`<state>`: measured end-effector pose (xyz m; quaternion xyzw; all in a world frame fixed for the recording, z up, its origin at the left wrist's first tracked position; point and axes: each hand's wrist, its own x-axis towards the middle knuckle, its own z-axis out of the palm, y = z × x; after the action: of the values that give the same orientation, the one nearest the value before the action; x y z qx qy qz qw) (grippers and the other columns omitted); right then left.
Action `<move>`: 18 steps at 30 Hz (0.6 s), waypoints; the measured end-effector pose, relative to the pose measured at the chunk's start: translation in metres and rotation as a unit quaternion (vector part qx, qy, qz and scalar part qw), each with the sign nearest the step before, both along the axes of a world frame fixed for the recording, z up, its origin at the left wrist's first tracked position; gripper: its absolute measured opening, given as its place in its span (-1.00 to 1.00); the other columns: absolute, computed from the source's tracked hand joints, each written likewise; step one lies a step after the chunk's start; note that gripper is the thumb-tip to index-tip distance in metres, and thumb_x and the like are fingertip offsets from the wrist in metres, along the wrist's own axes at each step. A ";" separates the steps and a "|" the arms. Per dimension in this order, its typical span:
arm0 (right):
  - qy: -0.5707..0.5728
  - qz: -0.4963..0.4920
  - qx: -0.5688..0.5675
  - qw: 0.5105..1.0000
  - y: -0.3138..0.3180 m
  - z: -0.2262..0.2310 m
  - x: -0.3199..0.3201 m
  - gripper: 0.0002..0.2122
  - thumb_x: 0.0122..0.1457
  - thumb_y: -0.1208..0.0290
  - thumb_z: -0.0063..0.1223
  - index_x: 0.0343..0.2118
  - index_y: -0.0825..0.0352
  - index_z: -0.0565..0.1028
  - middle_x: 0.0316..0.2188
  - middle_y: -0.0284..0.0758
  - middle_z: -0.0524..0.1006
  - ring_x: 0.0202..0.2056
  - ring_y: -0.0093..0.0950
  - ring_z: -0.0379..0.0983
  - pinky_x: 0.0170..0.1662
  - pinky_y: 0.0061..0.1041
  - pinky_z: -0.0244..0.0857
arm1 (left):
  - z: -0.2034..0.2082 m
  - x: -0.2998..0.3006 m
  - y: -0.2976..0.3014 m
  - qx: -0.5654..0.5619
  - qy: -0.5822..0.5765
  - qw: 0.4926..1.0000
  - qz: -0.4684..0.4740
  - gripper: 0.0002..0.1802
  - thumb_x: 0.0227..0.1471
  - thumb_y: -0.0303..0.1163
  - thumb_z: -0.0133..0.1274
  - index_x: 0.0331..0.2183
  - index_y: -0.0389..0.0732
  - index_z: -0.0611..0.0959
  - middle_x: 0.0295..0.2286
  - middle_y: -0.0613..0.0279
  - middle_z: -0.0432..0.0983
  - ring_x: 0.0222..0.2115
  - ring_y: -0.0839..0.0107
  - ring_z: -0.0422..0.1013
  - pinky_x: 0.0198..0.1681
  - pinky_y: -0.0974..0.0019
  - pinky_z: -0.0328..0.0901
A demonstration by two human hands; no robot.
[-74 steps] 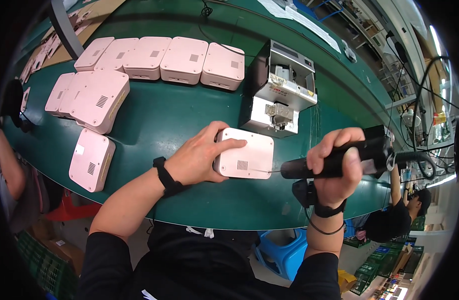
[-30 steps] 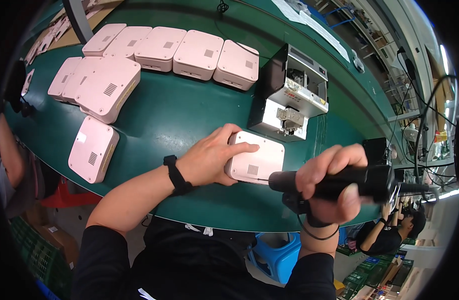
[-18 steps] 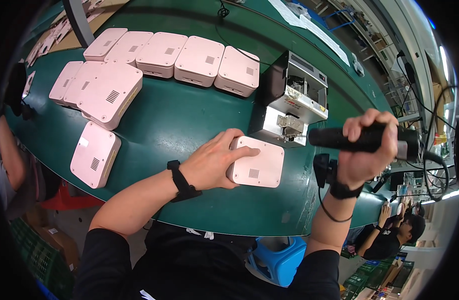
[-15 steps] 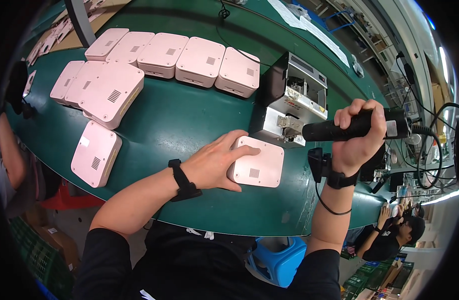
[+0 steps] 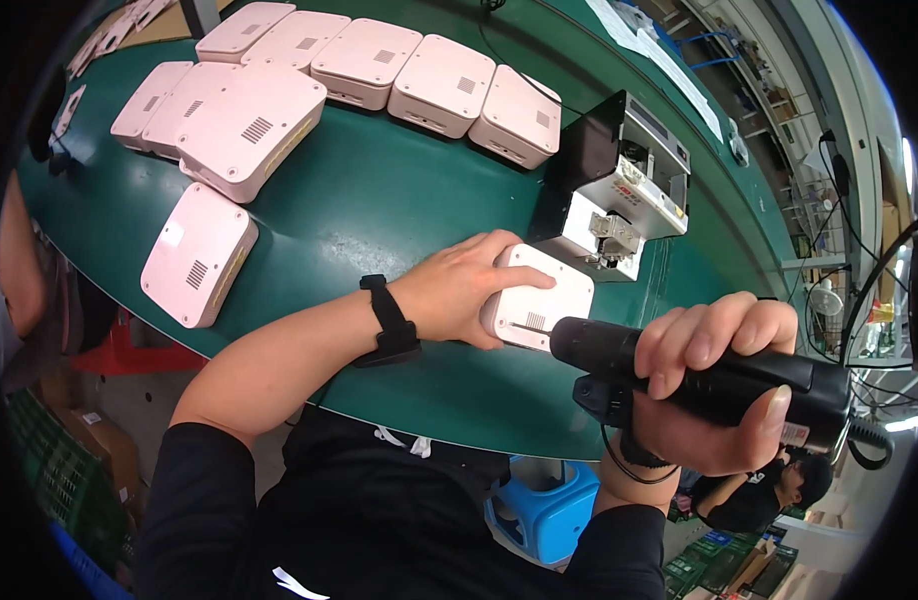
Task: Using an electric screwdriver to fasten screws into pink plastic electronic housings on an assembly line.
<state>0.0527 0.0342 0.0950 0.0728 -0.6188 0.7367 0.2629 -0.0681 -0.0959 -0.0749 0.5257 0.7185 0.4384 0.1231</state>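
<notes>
A pale pinkish-white plastic case (image 5: 569, 295) with rounded corners and a small slotted vent lies flat on the green table. My left hand (image 5: 459, 285) grips its left side, thumb on top and the other fingers along the edge. In my right hand (image 5: 719, 365) is a black electric screwdriver (image 5: 607, 350), held with fingers wrapped round its body. Its thin bit points left and ends by the screw hole at the case's near left corner; whether it touches is too small to tell. Just beyond the case stands a black and silver screw feeder (image 5: 619, 190).
More such cases (image 5: 367, 62) stand in a row at the back, with others stacked at the left and a single case (image 5: 199, 255) near the table's left edge. A blue stool (image 5: 554, 510) is below the front edge. A co-worker (image 5: 754, 495) sits at the right.
My right hand has brought the screwdriver from the feeder down and toward me, over the case's near edge. The left hand still holds the case. The whole view has shifted somewhat.
</notes>
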 end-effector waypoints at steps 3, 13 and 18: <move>-0.034 -0.004 0.006 0.999 -0.009 -0.004 -0.001 -0.54 0.06 0.08 0.25 -0.27 0.31 0.26 -0.47 -0.20 0.39 -0.63 -0.42 0.35 -0.49 -0.37 0.31 | -0.001 0.001 -0.002 0.008 -0.008 1.000 0.005 -0.16 -0.37 -0.33 0.41 0.07 0.18 0.50 0.02 0.01 0.26 0.03 -0.01 0.31 0.10 0.12 0.29; -0.063 0.008 0.016 0.998 -0.022 -0.021 0.000 -0.49 0.00 0.04 0.33 -0.30 0.28 0.25 -0.48 -0.24 0.38 -0.58 -0.43 0.34 -0.42 -0.37 0.30 | -0.004 0.006 0.000 0.028 -0.005 0.999 0.022 -0.16 -0.45 -0.43 0.41 0.03 0.07 0.55 -0.04 -0.07 0.30 0.01 -0.03 0.32 0.10 0.14 0.29; -0.027 0.002 0.053 0.998 -0.026 -0.022 -0.011 -0.60 0.10 0.09 0.10 -0.32 0.32 0.21 -0.49 -0.24 0.33 -0.67 -0.48 0.28 -0.54 -0.44 0.26 | -0.004 0.006 -0.004 0.029 -0.006 0.999 0.017 -0.13 -0.48 -0.46 0.41 0.03 0.02 0.54 -0.07 -0.07 0.32 0.01 -0.04 0.31 0.11 0.15 0.27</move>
<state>0.0419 0.0082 0.0734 0.0684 -0.6639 0.7047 0.2408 -0.0616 -0.0997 -0.0784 0.5138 0.7138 0.4643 0.1048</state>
